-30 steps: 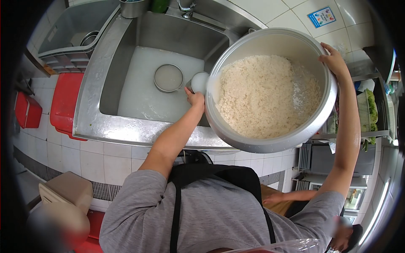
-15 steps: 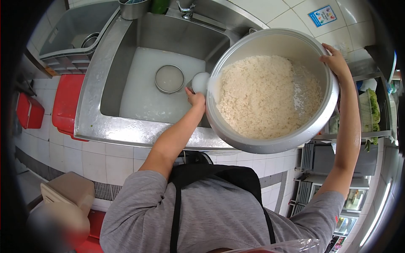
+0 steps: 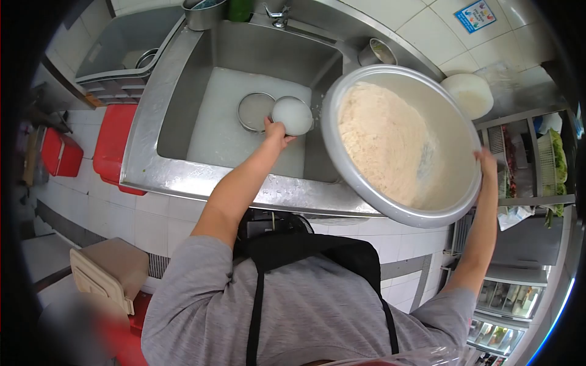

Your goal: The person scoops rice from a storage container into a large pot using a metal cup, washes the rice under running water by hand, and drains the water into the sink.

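The big pot [image 3: 427, 152] has tipped more toward the sink [image 3: 183, 171] since the earlier picture, and the rice [image 3: 378, 140] has slid to its left side. The left hand [image 3: 276, 131] has moved up and now touches a small white bowl [image 3: 292, 116].

There is one big pot, held over the right edge of the sink. The right hand [image 3: 487, 166] grips its rim at 3 o'clock, fingers curled over the edge. The left hand's fingers are closed on the near edge of the small bowl.

One round strainer [image 3: 253, 110] lies in the milky water, just at 9 o'clock of the small bowl. One white bowl [image 3: 469, 94] sits on the counter at 1 o'clock of the pot. One metal cup [image 3: 375, 53] stands at 11 o'clock of the pot. Two red bins [image 3: 116, 146] stand on the floor at 9 o'clock.
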`<state>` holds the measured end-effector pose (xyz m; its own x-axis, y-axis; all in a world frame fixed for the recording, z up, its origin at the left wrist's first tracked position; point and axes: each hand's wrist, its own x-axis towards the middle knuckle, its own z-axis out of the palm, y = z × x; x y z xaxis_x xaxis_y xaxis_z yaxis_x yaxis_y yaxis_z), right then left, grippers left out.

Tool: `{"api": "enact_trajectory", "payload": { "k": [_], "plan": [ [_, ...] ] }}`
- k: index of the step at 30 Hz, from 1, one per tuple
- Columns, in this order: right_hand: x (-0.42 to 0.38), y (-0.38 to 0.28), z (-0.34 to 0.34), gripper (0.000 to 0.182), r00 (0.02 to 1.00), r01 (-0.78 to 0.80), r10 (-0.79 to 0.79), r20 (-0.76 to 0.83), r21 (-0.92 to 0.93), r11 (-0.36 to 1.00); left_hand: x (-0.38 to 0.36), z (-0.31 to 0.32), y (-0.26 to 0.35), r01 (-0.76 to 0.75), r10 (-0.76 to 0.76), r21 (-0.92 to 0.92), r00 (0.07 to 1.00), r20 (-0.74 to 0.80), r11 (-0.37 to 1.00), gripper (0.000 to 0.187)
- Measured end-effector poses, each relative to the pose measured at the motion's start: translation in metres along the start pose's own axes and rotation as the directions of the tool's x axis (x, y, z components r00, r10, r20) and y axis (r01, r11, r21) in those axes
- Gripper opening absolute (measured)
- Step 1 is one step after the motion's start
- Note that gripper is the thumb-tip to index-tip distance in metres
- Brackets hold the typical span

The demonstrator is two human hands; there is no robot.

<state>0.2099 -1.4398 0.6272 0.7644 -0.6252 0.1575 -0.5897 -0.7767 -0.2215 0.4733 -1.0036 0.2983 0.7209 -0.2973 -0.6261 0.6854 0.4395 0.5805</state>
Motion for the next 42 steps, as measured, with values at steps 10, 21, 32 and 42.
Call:
{"api": "enact_trajectory", "payload": {
  "k": [10, 21, 32, 42],
  "plan": [
    [-0.104, 0.085, 0.136, 0.039, 0.828, -0.457, 0.521, 0.209, 0.789, 0.411, -0.005, -0.011, 0.065, -0.049, 0.072, 0.316, 0.995, -0.063, 0.947, 0.055],
    [-0.101, 0.098, 0.148, 0.039, 0.886, -0.364, 0.411, 0.215, 0.871, 0.33, -0.014, -0.014, 0.092, 0.025, 0.064, 0.519, 0.986, -0.154, 0.854, 0.043],
    [-0.102, 0.095, 0.149, 0.049, 0.903, -0.351, 0.327, 0.278, 0.917, 0.19, -0.03, -0.017, 0.121, 0.11, 0.027, 0.713, 0.984, -0.179, 0.692, 0.041],
    [-0.1, 0.1, 0.152, 0.044, 0.919, -0.324, 0.29, 0.268, 0.931, 0.168, -0.059, -0.003, 0.137, 0.017, 0.248, 0.827, 0.951, -0.187, 0.561, 0.047]
  ]
}}
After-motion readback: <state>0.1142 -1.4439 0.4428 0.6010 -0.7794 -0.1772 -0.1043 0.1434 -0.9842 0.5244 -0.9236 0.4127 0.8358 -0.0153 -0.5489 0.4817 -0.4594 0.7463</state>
